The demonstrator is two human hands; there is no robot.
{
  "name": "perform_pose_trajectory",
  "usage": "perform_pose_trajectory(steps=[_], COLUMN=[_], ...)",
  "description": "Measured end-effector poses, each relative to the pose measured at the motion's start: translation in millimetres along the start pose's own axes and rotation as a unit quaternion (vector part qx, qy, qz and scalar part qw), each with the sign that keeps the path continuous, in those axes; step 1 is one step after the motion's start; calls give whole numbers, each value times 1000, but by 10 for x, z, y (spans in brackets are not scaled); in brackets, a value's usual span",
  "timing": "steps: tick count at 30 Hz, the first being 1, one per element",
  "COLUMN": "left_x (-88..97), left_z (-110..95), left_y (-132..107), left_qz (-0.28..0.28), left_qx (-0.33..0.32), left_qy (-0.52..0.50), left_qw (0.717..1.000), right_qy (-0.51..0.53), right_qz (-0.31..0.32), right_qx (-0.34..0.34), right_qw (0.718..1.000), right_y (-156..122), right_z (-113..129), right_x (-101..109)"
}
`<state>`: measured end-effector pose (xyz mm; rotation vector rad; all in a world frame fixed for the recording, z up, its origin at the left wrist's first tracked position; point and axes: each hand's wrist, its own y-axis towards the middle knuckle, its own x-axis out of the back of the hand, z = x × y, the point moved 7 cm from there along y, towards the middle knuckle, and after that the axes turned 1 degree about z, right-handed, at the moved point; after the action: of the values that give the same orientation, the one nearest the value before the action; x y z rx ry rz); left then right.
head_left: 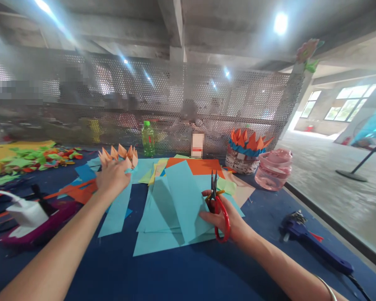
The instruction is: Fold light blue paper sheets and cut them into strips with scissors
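My right hand (225, 217) grips red-handled scissors (218, 209), blades pointing away from me, and also pinches the edge of a light blue paper sheet (181, 196) that stands folded up from a pile of blue sheets. My left hand (113, 177) reaches forward to a folded orange paper crown (120, 155) with several points; its fingers curl around the crown's near side.
A blue cloth covers the table (163, 271). A green bottle (148, 139), a woven basket with an orange and blue paper crown (245, 154) and a pink lidded tub (274, 169) stand at the back. A purple glue gun (313, 244) lies right; paper scraps (28, 161) left.
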<state>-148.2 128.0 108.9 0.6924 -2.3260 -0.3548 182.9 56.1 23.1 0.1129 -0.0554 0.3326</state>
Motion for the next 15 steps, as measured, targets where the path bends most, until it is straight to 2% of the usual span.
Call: perform_pose_trajectory(steps=[3,5,6,8,10,12,15], left_x=[-269,-516,-693,-976,-1140,-1191,-1179], left_z=[-214,-383,-432,-528,-632,-662,-606], left_y=[-161,-370,-512,-830,-1102,-1225,-1217], left_qz=[37,103,183,311,402,428,406], left_qx=[-60,-74,-38,39,75,110,165], left_qy=[-22,-61,-131,-233,-288,-329,-354], left_qw=[997,990,974,921,866,835,826], right_qy=[-10,-17,-17,-16,-14,-17,-31], right_qz=[-19,-36,-41,-45,-35,-22,-24], right_qx=[11,14,15,23,37,49,58], right_qw=[1000,999,999,999,999,998,998], right_y=[5,11,15,20,16,1,-33], right_z=[17,22,25,45,85,132,188], right_x=[23,44,48,47,25,2,3])
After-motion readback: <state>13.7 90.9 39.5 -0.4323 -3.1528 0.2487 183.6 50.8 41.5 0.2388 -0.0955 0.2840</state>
